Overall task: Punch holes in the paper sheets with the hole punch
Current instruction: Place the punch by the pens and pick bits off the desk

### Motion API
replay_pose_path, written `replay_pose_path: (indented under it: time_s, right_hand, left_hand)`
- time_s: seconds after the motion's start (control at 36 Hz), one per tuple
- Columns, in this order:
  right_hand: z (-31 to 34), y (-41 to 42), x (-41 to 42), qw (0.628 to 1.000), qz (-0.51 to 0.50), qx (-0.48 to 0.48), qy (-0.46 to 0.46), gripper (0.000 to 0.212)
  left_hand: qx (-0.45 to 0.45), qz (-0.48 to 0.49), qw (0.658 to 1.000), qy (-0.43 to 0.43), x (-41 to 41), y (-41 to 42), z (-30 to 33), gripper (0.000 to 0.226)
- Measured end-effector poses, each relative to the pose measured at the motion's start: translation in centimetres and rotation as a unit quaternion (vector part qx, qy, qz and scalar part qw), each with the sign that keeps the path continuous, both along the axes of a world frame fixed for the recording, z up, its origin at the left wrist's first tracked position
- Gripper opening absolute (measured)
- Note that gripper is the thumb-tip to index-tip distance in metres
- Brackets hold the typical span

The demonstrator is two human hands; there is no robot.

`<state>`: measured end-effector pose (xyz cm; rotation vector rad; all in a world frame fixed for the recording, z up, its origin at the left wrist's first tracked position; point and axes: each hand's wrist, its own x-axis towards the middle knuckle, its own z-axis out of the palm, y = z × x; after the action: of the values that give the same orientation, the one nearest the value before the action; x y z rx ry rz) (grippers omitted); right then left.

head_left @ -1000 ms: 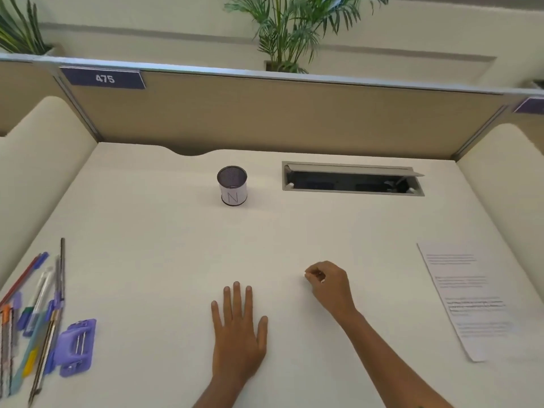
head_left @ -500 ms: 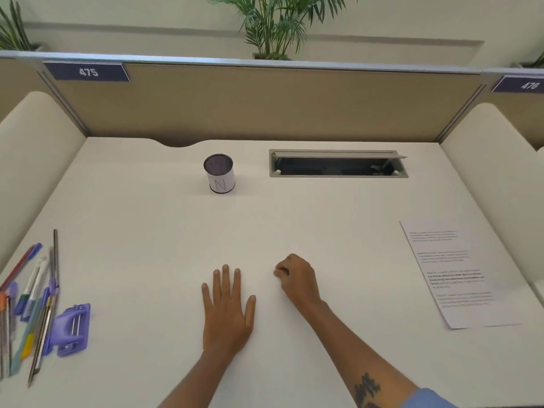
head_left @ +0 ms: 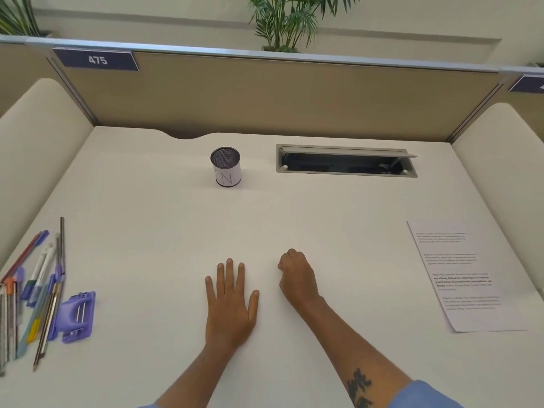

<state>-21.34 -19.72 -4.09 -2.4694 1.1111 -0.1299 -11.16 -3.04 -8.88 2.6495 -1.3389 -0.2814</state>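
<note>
Left hand: my left hand (head_left: 230,304) lies flat on the counter (head_left: 294,219), fingers straight and together, palm down, gripping nothing
Right hand: my right hand (head_left: 298,276) rests just beside it at 3 o'clock, fingers curled under into a loose fist; I see nothing in it
Hole punch: the purple hole punch (head_left: 75,317) lies at 9 o'clock from my left hand, well apart, touching the row of pens (head_left: 38,293) at the counter's left edge
Paper sheets: the printed paper sheets (head_left: 462,275) lie at 3 o'clock from my right hand, well apart, near the right edge; I cannot tell how many are in the stack
Other things: a mesh cup (head_left: 226,167) stands at 12 o'clock, with an open cable hatch (head_left: 346,160) beside it
Step in hand: nothing is picked up yet, so I judge this to be the start, fetching punch and paper to the middle
How to do it well: I reach left for the punch by its body, lifting it clear so the pens do not roll
Paper: I slide the sheets in with my right hand, square their edges, and seat one edge fully in the punch slot
Risk: a skewed stack gives crooked holes
</note>
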Motion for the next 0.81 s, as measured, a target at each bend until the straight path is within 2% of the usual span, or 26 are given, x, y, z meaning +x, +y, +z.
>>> replay_pose_path:
  time_s: [0.17,0.31,0.58,0.81]
  right_hand:
    - [-0.1,0.0,0.3,0.998,0.029,-0.016,0.048,0.027]
    - [0.1,-0.1,0.5,0.998,0.04,-0.021,0.049,0.029]
    - [-0.5,-0.5,-0.7,0.992,-0.052,0.034,-0.114,0.017]
    - [-0.8,-0.4,-1.6,0.983,-0.073,0.043,-0.163,0.019]
  left_hand:
    - [-0.009,0.001,1.0,0.0,0.0,0.1,0.0,0.077]
    - [-0.014,0.002,1.0,0.0,-0.1,0.0,-0.1,0.077]
    - [-0.011,0.0,1.0,-0.004,-0.1,-0.1,-0.2,0.077]
    - [-0.01,0.0,1.0,-0.009,-0.1,0.0,0.1,0.077]
